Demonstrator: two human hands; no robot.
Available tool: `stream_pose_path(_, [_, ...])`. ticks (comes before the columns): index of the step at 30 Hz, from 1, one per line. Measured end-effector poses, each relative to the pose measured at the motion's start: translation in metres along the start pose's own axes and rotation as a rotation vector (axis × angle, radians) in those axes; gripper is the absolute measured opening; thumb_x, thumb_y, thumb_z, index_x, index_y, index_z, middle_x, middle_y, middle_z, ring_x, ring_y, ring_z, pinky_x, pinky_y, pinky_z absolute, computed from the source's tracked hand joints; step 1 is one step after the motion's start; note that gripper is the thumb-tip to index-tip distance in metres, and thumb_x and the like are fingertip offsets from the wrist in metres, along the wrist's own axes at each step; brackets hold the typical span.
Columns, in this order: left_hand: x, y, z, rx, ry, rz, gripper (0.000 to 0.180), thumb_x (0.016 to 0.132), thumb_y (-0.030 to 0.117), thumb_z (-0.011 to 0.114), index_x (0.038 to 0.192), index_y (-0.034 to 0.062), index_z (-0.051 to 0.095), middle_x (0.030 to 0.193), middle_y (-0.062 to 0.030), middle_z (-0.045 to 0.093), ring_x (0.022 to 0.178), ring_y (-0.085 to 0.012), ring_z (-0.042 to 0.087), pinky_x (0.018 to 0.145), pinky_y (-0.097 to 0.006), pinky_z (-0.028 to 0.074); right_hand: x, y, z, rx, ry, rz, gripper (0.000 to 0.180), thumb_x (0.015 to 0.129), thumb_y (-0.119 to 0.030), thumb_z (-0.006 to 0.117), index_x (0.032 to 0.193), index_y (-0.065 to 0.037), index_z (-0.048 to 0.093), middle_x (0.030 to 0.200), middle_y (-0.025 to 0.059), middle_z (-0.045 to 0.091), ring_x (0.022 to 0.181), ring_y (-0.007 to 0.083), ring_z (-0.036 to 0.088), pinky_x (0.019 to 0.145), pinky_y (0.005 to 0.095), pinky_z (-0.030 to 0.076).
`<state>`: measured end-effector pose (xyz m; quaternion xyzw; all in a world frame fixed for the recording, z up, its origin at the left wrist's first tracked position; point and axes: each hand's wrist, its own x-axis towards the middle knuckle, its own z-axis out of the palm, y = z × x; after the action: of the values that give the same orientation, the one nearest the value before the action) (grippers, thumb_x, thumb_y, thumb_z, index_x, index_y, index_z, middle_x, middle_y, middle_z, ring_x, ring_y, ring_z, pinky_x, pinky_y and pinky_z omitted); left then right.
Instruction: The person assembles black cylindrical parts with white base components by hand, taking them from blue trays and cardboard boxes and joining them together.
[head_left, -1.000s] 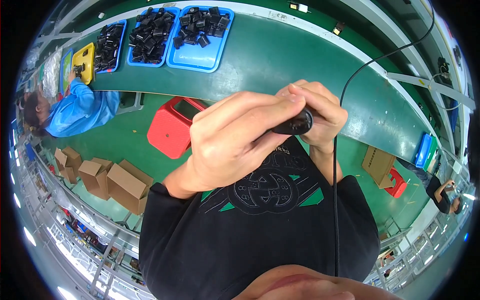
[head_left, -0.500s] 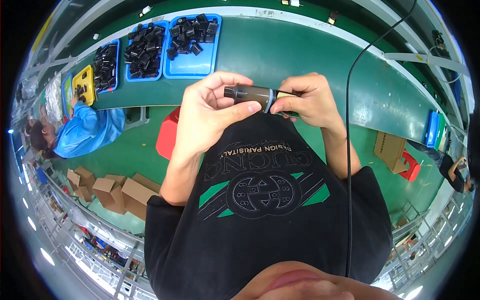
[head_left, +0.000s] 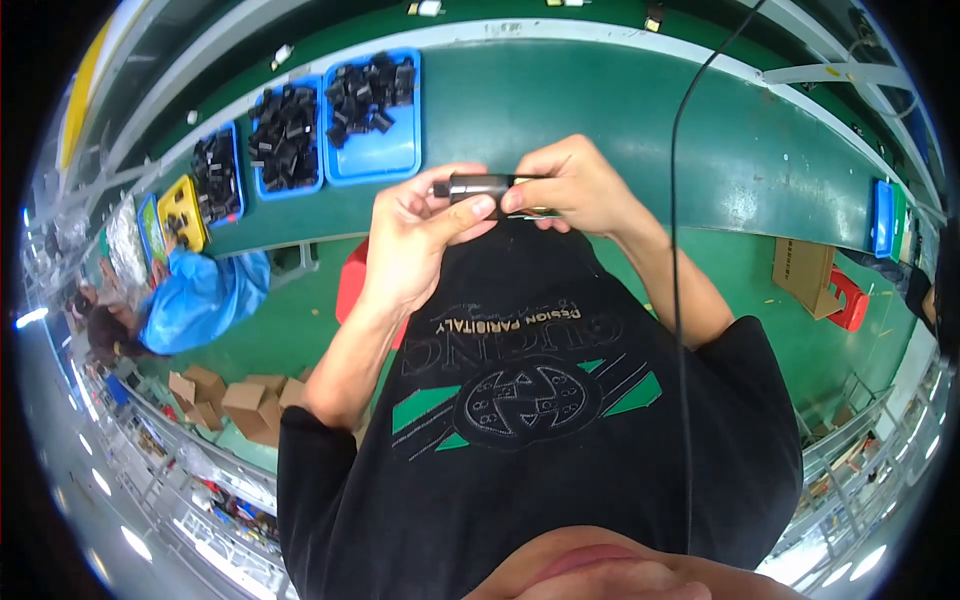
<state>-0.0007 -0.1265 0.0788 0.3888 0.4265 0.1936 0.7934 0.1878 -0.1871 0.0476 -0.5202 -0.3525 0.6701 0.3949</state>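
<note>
My left hand [head_left: 415, 228] grips a dark, smooth casing [head_left: 472, 185] with a narrow stub at its left end, thumb in front and fingers behind. At the casing's right end, my right hand [head_left: 580, 190] pinches a flat part with a thin green edge [head_left: 538, 213], which looks like a circuit board. The two pieces lie in line and meet at my right thumb. How deep the board sits in the casing is hidden by my fingers. Both hands are above the near edge of the green bench [head_left: 560, 100], close to my black shirt.
Blue trays [head_left: 372, 165] heaped with black plastic parts [head_left: 375, 88] stand at the back left, beside a yellow tray [head_left: 187, 210]. A co-worker in blue [head_left: 205, 300] sits at the left. A black cable [head_left: 677, 200] hangs down right of my hands. Cardboard boxes [head_left: 255, 410] stand on the floor.
The light bluish band at the casing's right end no longer shows. My right hand has moved slightly left, its fingers nearer my left thumb. The whole view has shifted a little.
</note>
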Motion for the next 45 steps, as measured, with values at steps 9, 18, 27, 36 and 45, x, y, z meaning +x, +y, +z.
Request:
stream_pose_path(9, [0.102,-0.058,-0.069,-0.017,0.098,-0.043,0.052,0.090,0.021,0.063,0.135,0.0033,0.043,0.118,-0.0119,0.055,0.107,-0.0194,0.056,0.088,-0.036,0.050,0.126,0.072,-0.046,0.065,-0.077,0.025,0.021,0.085,-0.021,0.068,0.088,-0.001,0.066,0.071,0.0057,0.064,0.054,0.0092,0.058,0.044,0.0216,0.042])
stream_pose_path(18, [0.165,-0.129,-0.212,1.093,0.633,0.077,0.059,0.080,0.014,0.067,0.133,0.0058,0.042,0.120,-0.0236,0.049,0.098,-0.0347,0.059,0.086,-0.039,0.049,0.282,0.124,-0.153,-0.512,0.719,-0.029,0.043,0.072,-0.039,0.066,0.098,-0.004,0.067,0.092,0.0192,0.067,0.086,0.0349,0.064,0.079,0.0396,0.050])
stream_pose_path(27, [0.238,-0.134,-0.240,1.186,0.862,0.075,0.055,0.072,0.019,0.077,0.119,0.0084,0.050,0.116,-0.0243,0.045,0.099,-0.0415,0.055,0.087,-0.045,0.046,0.328,0.104,-0.248,-0.839,1.452,0.406,0.057,0.081,-0.057,0.055,0.088,-0.003,0.068,0.090,0.0152,0.065,0.093,0.0335,0.059,0.079,0.0453,0.044])
stream_pose_path(36, [0.195,-0.092,-0.214,0.290,0.578,0.312,0.047,0.073,-0.008,0.070,0.108,0.0079,0.045,0.101,-0.0049,0.051,0.087,-0.0136,0.053,0.077,-0.027,0.046,0.325,0.132,-0.324,-0.533,1.530,0.240,0.049,0.071,-0.038,0.074,0.104,-0.003,0.060,0.097,0.0139,0.066,0.098,0.0359,0.059,0.087,0.0484,0.045])
stream_pose_path(45, [0.162,0.027,-0.082,-0.431,0.248,0.265,0.037,0.086,0.001,0.058,0.121,-0.0022,0.047,0.102,-0.0127,0.059,0.099,-0.0274,0.061,0.092,-0.039,0.050,0.188,0.073,-0.088,0.423,0.740,-0.327,0.033,0.080,-0.008,0.069,0.108,-0.003,0.053,0.086,0.0045,0.064,0.065,0.0089,0.057,0.053,0.0222,0.040])
